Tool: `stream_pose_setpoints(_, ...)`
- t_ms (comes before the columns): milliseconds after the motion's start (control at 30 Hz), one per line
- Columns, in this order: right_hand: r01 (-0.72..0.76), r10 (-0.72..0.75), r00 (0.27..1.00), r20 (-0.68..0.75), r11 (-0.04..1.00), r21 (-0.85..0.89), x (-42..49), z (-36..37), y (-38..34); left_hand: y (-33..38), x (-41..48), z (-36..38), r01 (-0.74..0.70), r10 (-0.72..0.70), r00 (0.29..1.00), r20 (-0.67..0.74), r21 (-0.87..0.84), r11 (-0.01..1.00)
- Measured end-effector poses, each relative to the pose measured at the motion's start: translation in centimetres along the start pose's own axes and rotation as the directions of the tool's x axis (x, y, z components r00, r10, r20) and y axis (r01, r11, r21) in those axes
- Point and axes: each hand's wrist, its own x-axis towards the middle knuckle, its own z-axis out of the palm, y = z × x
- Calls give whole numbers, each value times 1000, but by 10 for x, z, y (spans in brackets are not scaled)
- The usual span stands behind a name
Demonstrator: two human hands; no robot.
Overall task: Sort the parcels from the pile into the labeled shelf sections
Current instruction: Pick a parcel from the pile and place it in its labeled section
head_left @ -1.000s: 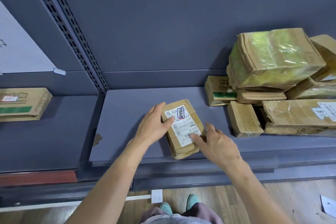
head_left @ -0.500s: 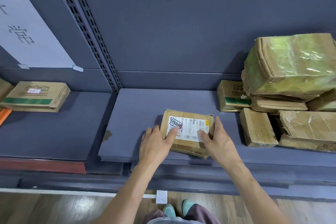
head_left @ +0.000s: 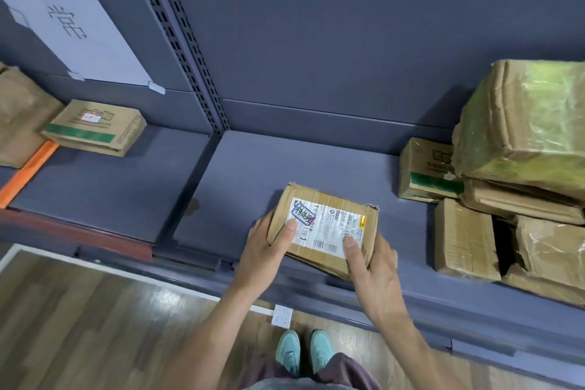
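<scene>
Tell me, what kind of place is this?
Likely a parcel sorting room: grey metal shelves, a pile of taped cardboard parcels, a handwritten paper sign. The left hand and right hand grip a labelled parcel.

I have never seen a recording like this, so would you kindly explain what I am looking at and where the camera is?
There is no machine here. A person sorts parcels by hand, and the single picture comes from a camera worn on the head, looking forward and down. That is why the person's own shoes show at the bottom, on a wooden floor.

The left hand and right hand grip one parcel by its two ends, thumbs on top. They hold it near the front edge of a grey shelf. Whether it touches the shelf I cannot tell.

On the right of that shelf lies the pile of taped cardboard parcels. In the section to the left, below a paper sign, lies a box with a green stripe.
</scene>
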Motion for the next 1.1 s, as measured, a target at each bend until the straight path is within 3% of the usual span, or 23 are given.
stream_pose_setpoints(200,78,-78,997,7,997,29,-1,0,6,3,-21,3,83,-95,992,-85,-131,988)
stream_pose_setpoints(567,14,-44,981,191,988,156,8,0,-31,3,-35,-18,32,-39,986,-165,-47,998)
stream_pose_setpoints(867,83,-88,944,318,996,28,-15,75,-91,-31,-68,-109,7,-46,955,-294,-135,991)
stream_pose_setpoints(1100,142,-140,898,417,990,27,-54,169,-152,-76,-109,-209,13,-85,915,-395,-182,983)
